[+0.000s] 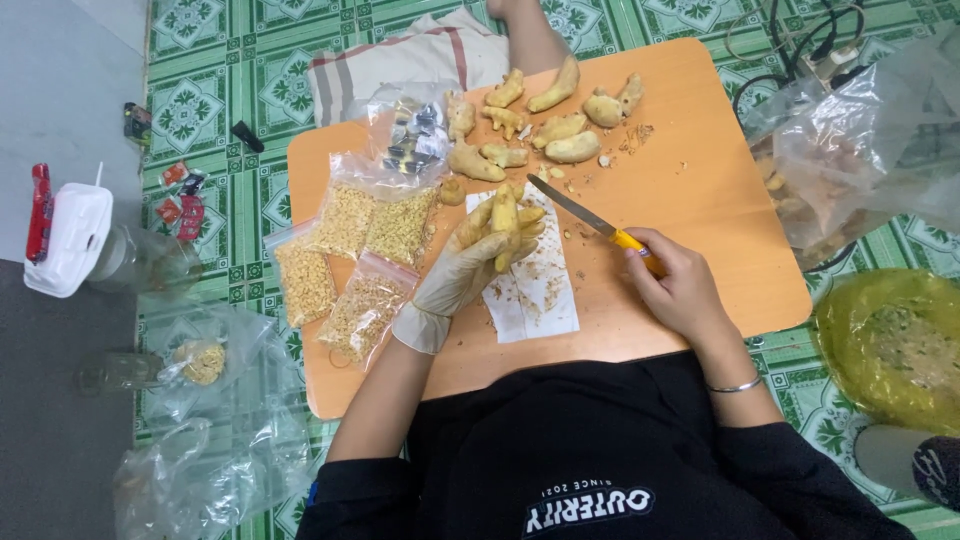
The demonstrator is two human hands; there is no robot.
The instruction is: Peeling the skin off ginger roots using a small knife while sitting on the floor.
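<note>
My left hand (465, 265), in a pale thin glove, holds a knobbly piece of ginger (505, 220) upright over a white paper sheet (535, 290) strewn with peel scraps. My bare right hand (680, 285) grips the yellow handle of a knife (590, 218); its blade points up-left, tip close to the ginger. Several more ginger pieces (545, 115) lie at the far side of the small orange wooden table (700, 180).
Several clear bags of chopped bits (360, 250) lie on the table's left part. On the green tiled floor are a large plastic bag (860, 150) at right, a yellow-lined bowl (895, 345), a white container (70, 240) and loose plastic bags (210, 420) at left.
</note>
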